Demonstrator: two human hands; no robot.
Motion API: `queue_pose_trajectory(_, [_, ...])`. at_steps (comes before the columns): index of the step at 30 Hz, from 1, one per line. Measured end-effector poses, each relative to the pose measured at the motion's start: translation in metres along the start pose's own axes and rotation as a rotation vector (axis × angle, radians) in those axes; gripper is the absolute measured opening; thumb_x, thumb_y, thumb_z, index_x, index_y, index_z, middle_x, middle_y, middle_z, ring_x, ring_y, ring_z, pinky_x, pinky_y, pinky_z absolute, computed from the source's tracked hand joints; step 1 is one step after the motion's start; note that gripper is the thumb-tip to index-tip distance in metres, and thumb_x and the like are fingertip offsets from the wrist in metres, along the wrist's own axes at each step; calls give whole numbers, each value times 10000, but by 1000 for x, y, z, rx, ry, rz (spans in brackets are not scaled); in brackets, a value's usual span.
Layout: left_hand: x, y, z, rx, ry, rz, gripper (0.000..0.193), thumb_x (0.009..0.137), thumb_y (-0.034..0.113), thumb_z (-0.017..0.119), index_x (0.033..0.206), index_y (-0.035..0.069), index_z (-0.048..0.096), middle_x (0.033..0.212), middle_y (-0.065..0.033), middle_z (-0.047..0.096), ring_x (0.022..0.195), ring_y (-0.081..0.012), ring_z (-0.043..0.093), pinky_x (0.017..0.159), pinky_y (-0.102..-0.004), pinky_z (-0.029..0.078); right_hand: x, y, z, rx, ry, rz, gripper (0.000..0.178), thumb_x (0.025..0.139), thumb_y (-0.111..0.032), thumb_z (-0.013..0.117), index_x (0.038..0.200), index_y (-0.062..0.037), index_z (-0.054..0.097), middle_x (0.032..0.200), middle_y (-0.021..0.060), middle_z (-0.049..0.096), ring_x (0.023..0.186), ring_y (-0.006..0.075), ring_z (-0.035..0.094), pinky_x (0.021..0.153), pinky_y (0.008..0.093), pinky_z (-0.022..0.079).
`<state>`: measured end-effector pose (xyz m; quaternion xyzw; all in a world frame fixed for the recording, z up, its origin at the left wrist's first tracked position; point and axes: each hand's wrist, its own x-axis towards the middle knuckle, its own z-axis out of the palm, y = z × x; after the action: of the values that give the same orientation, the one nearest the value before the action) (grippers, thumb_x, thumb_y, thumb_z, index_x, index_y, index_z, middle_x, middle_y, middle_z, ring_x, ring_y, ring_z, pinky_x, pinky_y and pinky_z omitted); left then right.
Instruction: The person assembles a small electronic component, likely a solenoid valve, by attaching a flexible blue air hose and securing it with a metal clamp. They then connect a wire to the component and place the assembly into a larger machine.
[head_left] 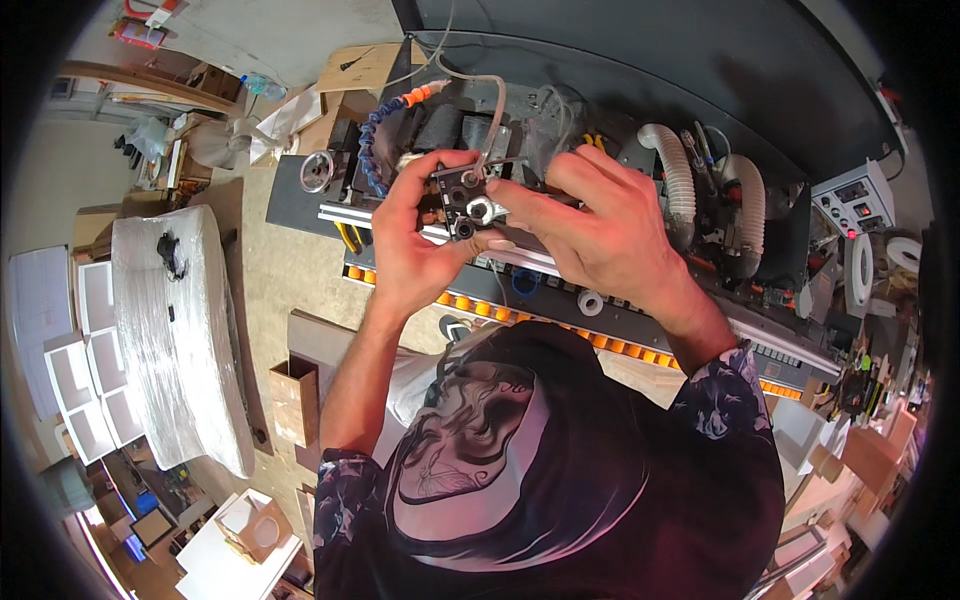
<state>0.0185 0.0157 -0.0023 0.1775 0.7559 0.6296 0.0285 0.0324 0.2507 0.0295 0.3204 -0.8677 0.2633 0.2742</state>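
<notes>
Up over the machine's front rail, my left hand (408, 248) grips a small black metal block (457, 187) with round holes and fittings, its thumb and fingers around the sides. A clear hose (499, 112) runs down to the block's top. My right hand (618, 222) is closed at the block's right side, index finger and thumb around a silver piece that looks like the end of a wrench (482, 210). That silver end sits against a fitting on the block's face. Most of its handle is hidden by my right fingers.
Behind my hands lies an open machine with a blue segmented coolant hose (369, 140), ribbed grey ducts (680, 190) and a handwheel (318, 171). Orange rollers (482, 309) line its near edge. A control box (853, 203) stands right; a film-wrapped bundle (175, 335) lies left.
</notes>
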Motion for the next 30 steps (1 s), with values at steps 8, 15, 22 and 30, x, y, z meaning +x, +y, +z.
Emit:
queue_pose_trajectory(8, [4,4,-2,-18,-31,-10,889,733,140,1000,1460,12,505,1428,-141,674,1196,-191,698,1014,-347,594,2,6,-7,0,-1,-8,351,753,-183,829,1101,-177,784,809,0,494,708,190,574,565,341,484])
queue_pose_trajectory(15, [6,3,-4,0,-20,14,899,730,160,1003,1461,17,500,1445,-156,664,1226,-207,691,1022,-356,594,-1,5,4,24,37,13,340,769,-187,834,1104,-176,781,797,3,481,687,190,563,550,338,472])
queue_pose_trajectory(22, [4,3,-6,-5,-16,-14,896,722,172,1007,1453,22,511,1428,-146,677,1216,-201,696,1015,-350,597,1,5,4,23,28,1,339,757,-188,835,1091,-183,778,805,0,485,694,186,566,554,335,476])
queue_pose_trajectory(30, [5,3,-8,18,-17,-4,885,715,173,1010,1445,20,535,1356,-116,718,1161,-175,711,987,-333,600,4,3,3,-2,-3,3,344,754,-192,835,1094,-192,776,815,-2,491,719,186,579,566,336,489])
